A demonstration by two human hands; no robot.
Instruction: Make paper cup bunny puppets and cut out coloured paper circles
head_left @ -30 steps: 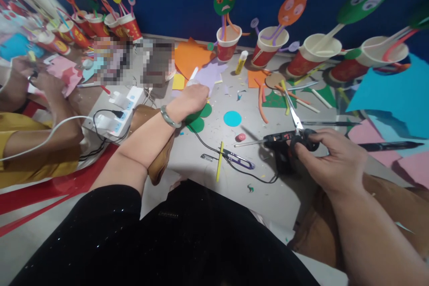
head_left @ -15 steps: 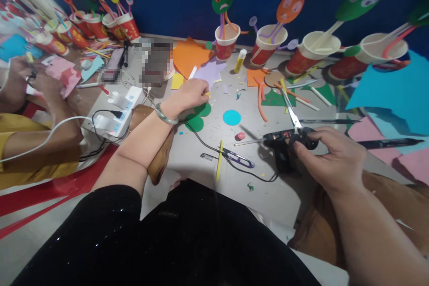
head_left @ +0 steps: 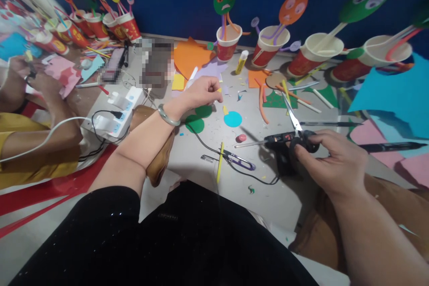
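Note:
My left hand (head_left: 205,93), with a bracelet on its wrist, hovers over the table with fingers loosely curled and nothing visible between them. Just below its fingertips is a small yellow paper scrap (head_left: 225,110), beside a blue paper circle (head_left: 233,119). Green paper circles (head_left: 195,124) lie partly under the left wrist. My right hand (head_left: 338,161) grips scissors (head_left: 295,123) by their black handles, blades pointing away from me. A yellow strip (head_left: 284,86) shows at the blade tips; whether they touch it I cannot tell. Behind the scissors lies a black glue gun (head_left: 279,138).
Red paper cups (head_left: 228,47) with paper-faced figures line the blue back wall. A glue stick (head_left: 241,62), craft knife (head_left: 239,160), pink cap (head_left: 241,138) and black cable (head_left: 201,140) lie about. A power strip (head_left: 124,114) is at left, near another person's hands (head_left: 43,78).
My left hand has moved slightly right, its fingers loosening. The yellow scrap now appears below it, beside the blue circle. My right hand still holds the scissors in nearly the same place.

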